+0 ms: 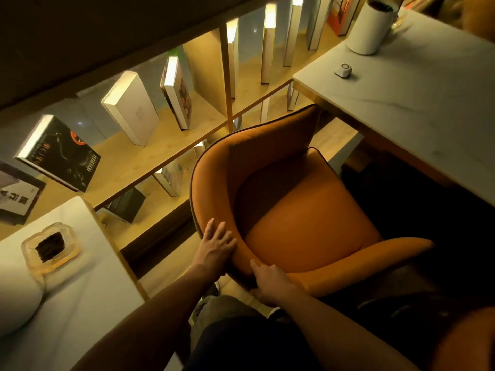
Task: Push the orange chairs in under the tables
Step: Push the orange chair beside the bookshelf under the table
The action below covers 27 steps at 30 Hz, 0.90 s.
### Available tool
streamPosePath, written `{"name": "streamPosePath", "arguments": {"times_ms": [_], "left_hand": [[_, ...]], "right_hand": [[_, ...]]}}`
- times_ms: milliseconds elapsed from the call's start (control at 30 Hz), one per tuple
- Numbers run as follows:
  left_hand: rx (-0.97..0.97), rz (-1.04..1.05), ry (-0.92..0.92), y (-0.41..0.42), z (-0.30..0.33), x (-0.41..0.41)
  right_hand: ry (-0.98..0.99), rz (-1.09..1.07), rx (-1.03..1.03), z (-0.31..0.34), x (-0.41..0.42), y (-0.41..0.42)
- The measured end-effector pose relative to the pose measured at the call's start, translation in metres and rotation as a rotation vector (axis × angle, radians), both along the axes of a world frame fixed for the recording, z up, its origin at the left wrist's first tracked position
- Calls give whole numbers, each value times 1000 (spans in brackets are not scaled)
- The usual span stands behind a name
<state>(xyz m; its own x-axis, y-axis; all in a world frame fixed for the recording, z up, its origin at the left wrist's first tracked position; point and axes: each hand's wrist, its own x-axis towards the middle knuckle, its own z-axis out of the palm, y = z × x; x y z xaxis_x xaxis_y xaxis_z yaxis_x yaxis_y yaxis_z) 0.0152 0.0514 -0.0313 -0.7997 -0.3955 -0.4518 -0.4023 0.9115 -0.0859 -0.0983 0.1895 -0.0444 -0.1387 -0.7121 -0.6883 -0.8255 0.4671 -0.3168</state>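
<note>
Two hands on the curved back of the orange chair [300, 210], at its near rim. Left hand [217, 246] flat against the outer side of the backrest, fingers [214, 230] straight and spread, pressing, not curled round anything. Right hand [270, 281] gripping the top edge of the backrest just beside it, thumb on the inner side, other fingers wrapped over the rim and mostly hidden.

Chair standing on the floor between two benches, seat turned toward the far-right bench [417, 103], front of the seat near that bench's near edge but apparently not yet under it; much of the seat in open view. Near-left bench [88, 285] carrying a glass ashtray [51, 249] near its far corner.

Judged step: start of the push, grip already taken. Next move: steady forward pressure with both hands, toward the far-right bench, keeping the armrests [388, 250] clear of the bench edge. Beyond, a lit bookshelf [160, 156] with standing books.
</note>
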Motion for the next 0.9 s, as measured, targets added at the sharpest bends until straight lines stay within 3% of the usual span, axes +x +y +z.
{"name": "streamPosePath", "arguments": {"times_ms": [367, 600, 733, 900], "left_hand": [[20, -2, -13, 40, -4, 29], [2, -153, -105, 36, -9, 19], [99, -230, -149, 29, -15, 21], [78, -248, -136, 31, -18, 23]], "right_hand": [[-12, 252, 76, 12, 8, 30], [60, 221, 22, -7, 16, 43], [13, 205, 9, -15, 11, 54], [-2, 192, 62, -19, 11, 59]]}}
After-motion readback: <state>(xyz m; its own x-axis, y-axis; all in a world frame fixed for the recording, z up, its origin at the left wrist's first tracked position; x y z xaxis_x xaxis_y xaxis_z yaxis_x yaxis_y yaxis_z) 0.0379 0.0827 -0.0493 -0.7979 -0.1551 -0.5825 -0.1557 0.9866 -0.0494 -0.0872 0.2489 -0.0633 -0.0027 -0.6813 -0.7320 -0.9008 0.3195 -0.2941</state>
